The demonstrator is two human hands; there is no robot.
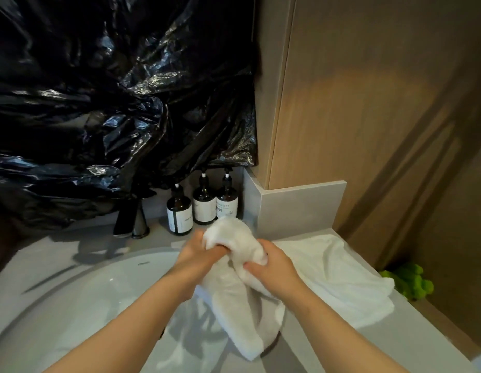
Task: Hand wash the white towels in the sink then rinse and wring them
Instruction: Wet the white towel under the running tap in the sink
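1. White towel (231,302): bunched and twisted into a thick roll, and it looks wet and heavy. The top end puffs into a rounded wad above the hands. The lower end hangs as a long flap over the right side of the sink (72,297).
2. Second white towel (338,275): spread flat and creased on the counter (427,335), just right of the sink, touching nothing I can see but the counter.
3. Hard to read: I can't tell whether the bowl holds water. The hanging flap covers the bowl's right rim, and a dark arc peeks out under it that I can't identify. Both forearms are cut off at the bottom edge.
4. Left hand (199,254): fingers curled into the roll from the left, gripping just under the wad, with the fingertips buried in cloth.
5. Right hand (273,269): wrapped round the roll from the right, thumb across the front, gripping tight. The hands sit just beside each other with the towel between them, held up over the back right part of the sink.
6. Behind: three dark pump bottles (204,205) stand in a row at the back of the counter, just behind the wad, and their labels are too blurred to read. A dark faucet (131,219) stands left of them. A crumpled black plastic sheet (99,103) hangs over the wall above.
7. Right: a wood-look wall (368,103). A bright green object (411,281) sits low past the counter's edge, partly hidden by it.
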